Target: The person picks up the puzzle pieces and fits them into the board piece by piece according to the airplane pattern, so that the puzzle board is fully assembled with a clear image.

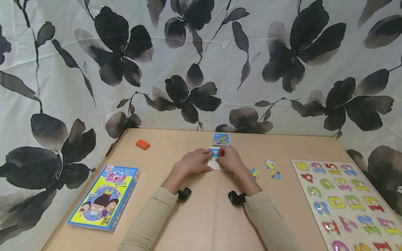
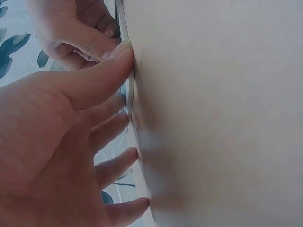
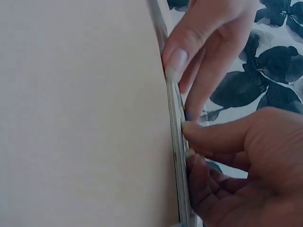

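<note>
A small jigsaw board [image 1: 215,165] lies flat on the table between my hands, white with some blue picture at its far end. My left hand [image 1: 196,161] rests on its left side, fingers spread and fairly straight; in the left wrist view the thumb [image 2: 106,75] lies along its near edge. With fingers curled, my right hand [image 1: 230,159] pinches a puzzle piece at the board's right side, mostly hidden by the fingers. In the right wrist view the thumb [image 3: 215,135] and fingertips meet right over the board's edge. Several loose puzzle pieces [image 1: 269,165] lie right of my right hand.
Behind the board lies a blue picture card [image 1: 221,139] with a yellow-green figure. An orange block [image 1: 142,144] is at the back left. A blue and yellow box [image 1: 103,198] stands left, a number board [image 1: 345,198] right. A floral curtain [image 1: 201,62] hangs behind the table.
</note>
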{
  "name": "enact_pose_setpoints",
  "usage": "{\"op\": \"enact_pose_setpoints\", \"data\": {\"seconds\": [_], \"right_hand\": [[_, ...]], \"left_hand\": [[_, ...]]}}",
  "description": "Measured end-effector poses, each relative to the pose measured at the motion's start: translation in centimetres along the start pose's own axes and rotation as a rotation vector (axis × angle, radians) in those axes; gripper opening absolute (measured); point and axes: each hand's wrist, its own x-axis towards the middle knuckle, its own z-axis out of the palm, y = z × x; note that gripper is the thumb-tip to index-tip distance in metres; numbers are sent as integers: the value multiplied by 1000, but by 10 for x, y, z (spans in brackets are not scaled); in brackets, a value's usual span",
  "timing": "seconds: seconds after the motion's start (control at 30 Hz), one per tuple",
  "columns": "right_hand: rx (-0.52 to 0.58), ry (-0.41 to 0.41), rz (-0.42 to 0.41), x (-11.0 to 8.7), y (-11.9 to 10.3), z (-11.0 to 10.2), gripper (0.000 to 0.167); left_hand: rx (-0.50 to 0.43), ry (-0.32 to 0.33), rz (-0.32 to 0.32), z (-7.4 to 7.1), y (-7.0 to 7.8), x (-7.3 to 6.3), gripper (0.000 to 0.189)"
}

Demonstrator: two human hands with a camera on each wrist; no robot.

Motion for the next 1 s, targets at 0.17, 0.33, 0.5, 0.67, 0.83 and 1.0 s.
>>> {"op": "enact_pose_setpoints", "data": {"seconds": [0.17,0.33,0.5,0.67,0.83,1.0], "right_hand": [[-2,-18,6,1,-1,0,6],[-24,-9,17,0,-2,-1,10],[-31,11,17,0,-1,-3,12],[-26,9,17,0,1,-2,13],[-31,8,24,-1,1,-3,12],[-20,-37,-7,-1,1,-7,9]], "left_hand": [[9,-3,-15,1,0,-1,70],[2,13,-5,0,3,-2,68],[-14,42,2,1,5,-3,65],[-34,70,5,1,6,-2,59],[-58,56,13,1,6,-2,59],[-31,37,0,0,7,-4,60]]}}
